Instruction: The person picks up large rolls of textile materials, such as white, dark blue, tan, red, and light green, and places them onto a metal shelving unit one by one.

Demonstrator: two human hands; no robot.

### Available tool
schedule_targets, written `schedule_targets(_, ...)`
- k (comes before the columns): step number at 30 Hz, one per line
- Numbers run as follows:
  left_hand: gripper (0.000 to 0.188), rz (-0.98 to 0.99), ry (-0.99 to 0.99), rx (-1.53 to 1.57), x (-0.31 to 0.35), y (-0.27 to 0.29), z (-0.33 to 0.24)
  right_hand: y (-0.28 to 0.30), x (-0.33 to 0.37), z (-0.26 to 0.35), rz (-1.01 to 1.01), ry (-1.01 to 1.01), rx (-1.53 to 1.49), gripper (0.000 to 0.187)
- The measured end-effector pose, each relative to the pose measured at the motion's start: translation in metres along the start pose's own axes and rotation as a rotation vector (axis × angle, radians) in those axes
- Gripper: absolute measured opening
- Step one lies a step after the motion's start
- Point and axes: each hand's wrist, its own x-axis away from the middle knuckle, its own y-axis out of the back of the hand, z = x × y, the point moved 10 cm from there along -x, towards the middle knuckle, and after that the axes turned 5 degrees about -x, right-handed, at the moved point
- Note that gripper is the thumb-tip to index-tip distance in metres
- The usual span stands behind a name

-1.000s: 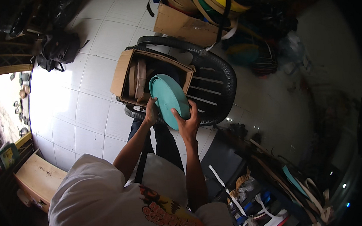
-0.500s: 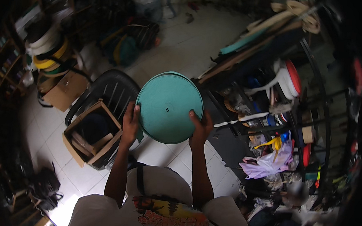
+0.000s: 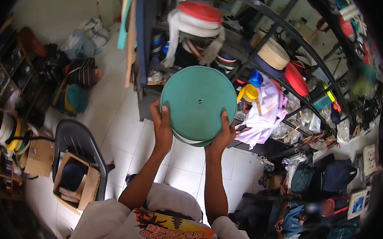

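I grip the teal roll (image 3: 198, 103) with my left hand (image 3: 162, 128) and right hand (image 3: 222, 134), frame centre; shelving it on the rack (image 3: 266, 41) looks next.

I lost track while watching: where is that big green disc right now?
The green disc is centre frame in the head view, held up between the left hand and right hand, before the metal shelving.

Matt teal woven-tape roll (image 3: 198, 103), glossy black plastic chair (image 3: 78, 141), brown cardboard box (image 3: 89, 184), glazed white floor tiles (image 3: 121, 126)

Teal-green flat spool (image 3: 198, 103), a paler band along its lower rim. Black plastic chair (image 3: 77, 141) holding a brown cardboard box (image 3: 90, 184); white tiled floor (image 3: 120, 128). Red and white rolls (image 3: 199, 15) up on the dark shelf rack (image 3: 266, 41).
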Motion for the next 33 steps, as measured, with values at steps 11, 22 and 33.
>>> schedule_targets(11,0.050,0.044,-0.158,-0.010,-0.063,-0.136,-0.010,0.007,-0.103,0.051,-0.074,0.218,0.115,0.054)
schedule_targets(22,0.044,0.282,-0.058,0.211,-0.117,-0.237,-0.027,0.011,-0.178,0.090,-0.215,0.378,0.093,0.050)
schedule_targets(33,0.043,0.459,-0.215,0.000,-0.152,-0.468,-0.059,0.047,-0.377,0.201,-0.208,0.405,0.092,0.038)
